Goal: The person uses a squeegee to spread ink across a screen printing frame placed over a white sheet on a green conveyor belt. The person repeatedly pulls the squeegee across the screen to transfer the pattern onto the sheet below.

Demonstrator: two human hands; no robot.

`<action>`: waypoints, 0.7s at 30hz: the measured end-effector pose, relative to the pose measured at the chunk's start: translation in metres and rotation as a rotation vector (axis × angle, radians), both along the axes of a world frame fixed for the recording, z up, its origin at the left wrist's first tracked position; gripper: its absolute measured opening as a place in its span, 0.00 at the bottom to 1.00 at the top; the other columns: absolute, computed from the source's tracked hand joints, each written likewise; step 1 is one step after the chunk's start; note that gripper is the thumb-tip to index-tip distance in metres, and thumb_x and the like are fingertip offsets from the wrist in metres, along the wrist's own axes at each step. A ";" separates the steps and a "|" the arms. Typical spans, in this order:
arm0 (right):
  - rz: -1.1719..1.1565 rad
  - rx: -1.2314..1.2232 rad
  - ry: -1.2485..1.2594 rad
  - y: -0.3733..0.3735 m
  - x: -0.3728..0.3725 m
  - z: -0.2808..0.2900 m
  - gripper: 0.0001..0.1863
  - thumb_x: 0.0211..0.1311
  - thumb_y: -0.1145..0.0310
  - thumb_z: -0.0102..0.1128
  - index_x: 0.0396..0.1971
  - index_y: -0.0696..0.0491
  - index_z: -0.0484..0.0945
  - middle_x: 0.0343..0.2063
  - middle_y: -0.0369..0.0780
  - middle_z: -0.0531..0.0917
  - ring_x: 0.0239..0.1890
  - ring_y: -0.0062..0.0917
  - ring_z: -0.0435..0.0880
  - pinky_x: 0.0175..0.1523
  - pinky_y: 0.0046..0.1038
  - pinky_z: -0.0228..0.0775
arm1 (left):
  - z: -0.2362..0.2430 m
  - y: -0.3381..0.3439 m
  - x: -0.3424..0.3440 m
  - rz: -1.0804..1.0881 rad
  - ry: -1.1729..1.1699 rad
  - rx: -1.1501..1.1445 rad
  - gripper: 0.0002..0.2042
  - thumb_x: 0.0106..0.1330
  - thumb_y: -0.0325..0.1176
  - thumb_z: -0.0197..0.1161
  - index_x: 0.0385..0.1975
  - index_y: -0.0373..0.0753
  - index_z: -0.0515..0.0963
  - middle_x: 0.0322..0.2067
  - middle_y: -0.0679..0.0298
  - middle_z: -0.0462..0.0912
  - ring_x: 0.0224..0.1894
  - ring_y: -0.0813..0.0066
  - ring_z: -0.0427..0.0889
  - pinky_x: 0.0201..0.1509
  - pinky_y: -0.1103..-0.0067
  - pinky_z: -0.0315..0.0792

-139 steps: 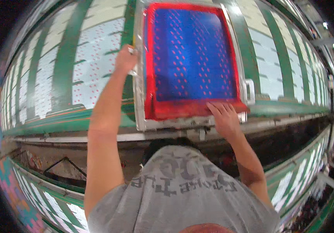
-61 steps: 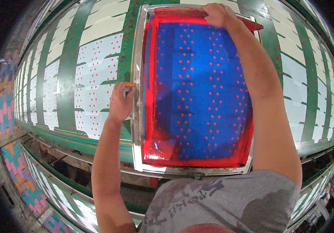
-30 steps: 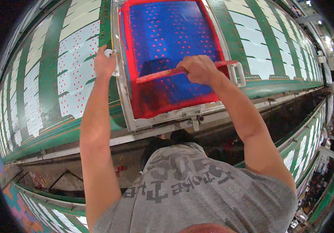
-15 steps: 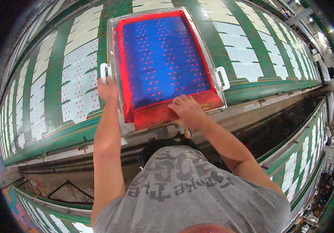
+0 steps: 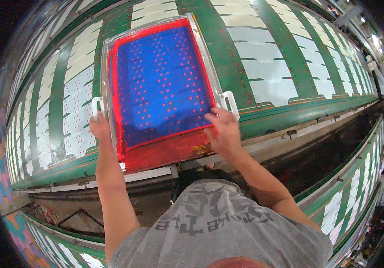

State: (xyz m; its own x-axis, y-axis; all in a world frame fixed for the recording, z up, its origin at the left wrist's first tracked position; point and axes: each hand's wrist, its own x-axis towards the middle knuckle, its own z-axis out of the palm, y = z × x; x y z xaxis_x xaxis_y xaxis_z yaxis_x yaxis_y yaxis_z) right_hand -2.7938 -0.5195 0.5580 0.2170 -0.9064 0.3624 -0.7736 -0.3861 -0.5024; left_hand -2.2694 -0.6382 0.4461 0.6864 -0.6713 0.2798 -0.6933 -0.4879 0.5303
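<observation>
A screen-printing frame (image 5: 206, 67) with a pale metal border lies over the long green table. Its mesh (image 5: 156, 85) is blue with rows of red dots, edged in red, and a wide red strip (image 5: 165, 152) runs along the near end. My left hand (image 5: 100, 127) is closed on the white handle (image 5: 97, 108) at the frame's left side. My right hand (image 5: 223, 133), a little blurred, is over the near right corner, thumb and fingers apart, with nothing visible in it. Just beyond it sits the right white handle (image 5: 229, 105); whether the fingers touch the frame I cannot tell.
Pale cut panels lie in columns along the green table (image 5: 223, 85). Left of the frame, a panel column (image 5: 78, 107) carries red dots; to the right, a pale column (image 5: 268, 71) shows none. A rail (image 5: 290, 134) borders the near edge. Another green table (image 5: 348, 192) stands behind me.
The frame has shifted left and slightly toward me, with my left hand still on its handle. My right hand has moved from the red near strip to the near right corner.
</observation>
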 end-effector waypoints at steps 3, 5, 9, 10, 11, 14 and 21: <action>-0.272 0.065 -0.029 -0.026 -0.036 -0.011 0.33 0.57 0.68 0.78 0.65 0.50 0.80 0.66 0.50 0.77 0.69 0.49 0.73 0.74 0.51 0.66 | 0.005 0.000 -0.001 0.005 -0.008 -0.003 0.25 0.74 0.49 0.69 0.45 0.25 0.87 0.39 0.36 0.90 0.43 0.34 0.90 0.51 0.52 0.83; -0.381 0.235 -0.114 -0.041 -0.052 -0.017 0.32 0.60 0.69 0.75 0.65 0.52 0.79 0.66 0.51 0.77 0.71 0.50 0.71 0.75 0.51 0.64 | 0.007 0.000 -0.002 0.009 0.039 -0.004 0.25 0.74 0.49 0.69 0.45 0.25 0.87 0.39 0.36 0.90 0.43 0.34 0.91 0.51 0.52 0.83; -0.311 0.623 -0.614 -0.065 -0.069 -0.027 0.35 0.63 0.69 0.73 0.70 0.58 0.75 0.62 0.52 0.83 0.64 0.45 0.82 0.73 0.43 0.70 | 0.003 0.001 0.002 -0.012 -0.018 -0.011 0.25 0.74 0.49 0.69 0.45 0.24 0.86 0.39 0.36 0.90 0.44 0.34 0.90 0.52 0.51 0.81; -0.273 0.590 -0.570 -0.066 -0.071 -0.027 0.34 0.64 0.67 0.73 0.70 0.60 0.76 0.59 0.51 0.86 0.60 0.40 0.86 0.71 0.39 0.73 | 0.001 0.002 0.005 -0.033 -0.010 -0.028 0.25 0.74 0.49 0.68 0.44 0.24 0.86 0.40 0.35 0.89 0.45 0.34 0.89 0.53 0.51 0.80; -0.253 0.593 -0.507 -0.069 -0.070 -0.027 0.33 0.66 0.69 0.72 0.70 0.59 0.77 0.58 0.48 0.86 0.59 0.34 0.85 0.67 0.36 0.74 | -0.002 0.003 0.006 -0.043 0.010 -0.025 0.25 0.75 0.48 0.68 0.44 0.23 0.86 0.41 0.35 0.89 0.45 0.34 0.89 0.53 0.50 0.79; -0.209 0.574 -0.379 -0.073 -0.066 -0.023 0.27 0.70 0.72 0.70 0.67 0.57 0.80 0.54 0.40 0.86 0.53 0.22 0.83 0.59 0.27 0.75 | -0.009 0.004 0.011 -0.030 0.085 -0.007 0.27 0.76 0.49 0.67 0.46 0.21 0.85 0.45 0.33 0.88 0.47 0.34 0.88 0.55 0.51 0.79; -0.273 0.644 -0.580 -0.070 -0.057 0.006 0.23 0.67 0.67 0.72 0.60 0.58 0.85 0.58 0.48 0.88 0.63 0.35 0.85 0.70 0.35 0.72 | -0.006 0.005 0.011 -0.026 0.197 0.012 0.30 0.76 0.49 0.66 0.53 0.18 0.83 0.50 0.30 0.87 0.53 0.34 0.87 0.62 0.53 0.77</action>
